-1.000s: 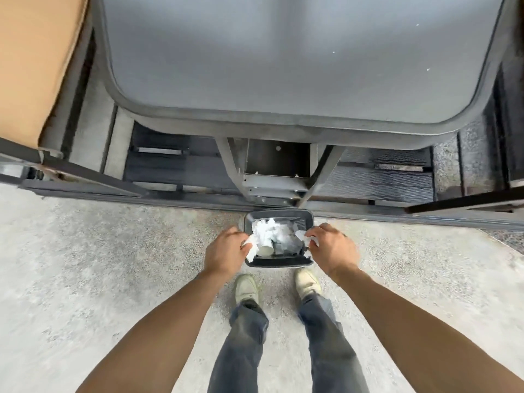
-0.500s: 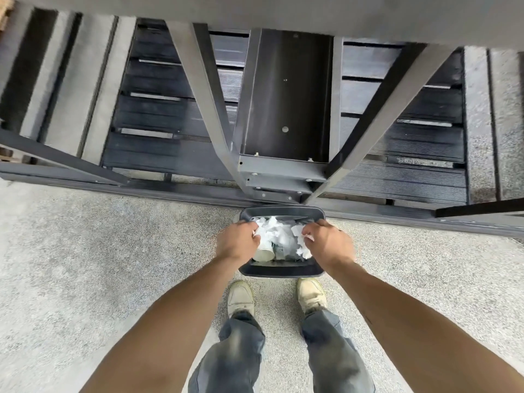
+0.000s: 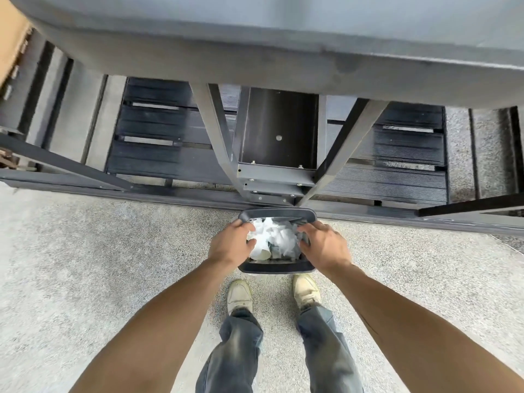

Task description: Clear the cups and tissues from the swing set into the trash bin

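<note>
Head view, left to right: the left hand [image 3: 231, 246] sits over the left rim of the trash bin [image 3: 276, 268], fingers curled loosely onto the crumpled tissues [image 3: 276, 236]; half a second ago it was bunched tighter at the same edge. A white cup [image 3: 262, 253] lies inside, beside that hand. The right hand [image 3: 321, 245] now spreads flat on the right rim, grasping nothing, where before it pinched a tissue. That suggests the load is released into the bin, which stands on the ground below the swing set [image 3: 272, 177].
</note>
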Motion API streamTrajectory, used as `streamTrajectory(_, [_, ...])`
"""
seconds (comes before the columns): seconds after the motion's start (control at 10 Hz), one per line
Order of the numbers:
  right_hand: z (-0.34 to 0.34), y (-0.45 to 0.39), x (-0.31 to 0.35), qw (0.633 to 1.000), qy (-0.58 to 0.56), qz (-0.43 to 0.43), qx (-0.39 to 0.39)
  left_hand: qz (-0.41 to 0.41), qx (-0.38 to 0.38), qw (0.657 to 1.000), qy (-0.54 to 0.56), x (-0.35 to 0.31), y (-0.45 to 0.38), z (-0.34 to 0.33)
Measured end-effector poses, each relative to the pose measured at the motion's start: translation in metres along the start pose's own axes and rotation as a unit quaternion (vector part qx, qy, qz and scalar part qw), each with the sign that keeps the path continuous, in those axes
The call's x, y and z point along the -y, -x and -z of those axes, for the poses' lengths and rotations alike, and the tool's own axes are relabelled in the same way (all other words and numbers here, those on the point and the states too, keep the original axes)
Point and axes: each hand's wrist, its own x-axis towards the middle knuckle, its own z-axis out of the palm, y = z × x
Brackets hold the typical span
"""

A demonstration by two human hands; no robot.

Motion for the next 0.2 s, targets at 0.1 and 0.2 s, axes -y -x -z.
streamTrajectory(0.1, [0.028,0.013,0.009,1.000,0.009,0.011,-0.014,-0.018,-0.024,0.999,-0.012,-0.006,0.011,0.027])
streamTrajectory(0.2, [0.070,0.040,0.028,0.998,0.019,0.033,-0.051,-0.043,-0.059,0.997,-0.012,-0.015,0.036,0.063])
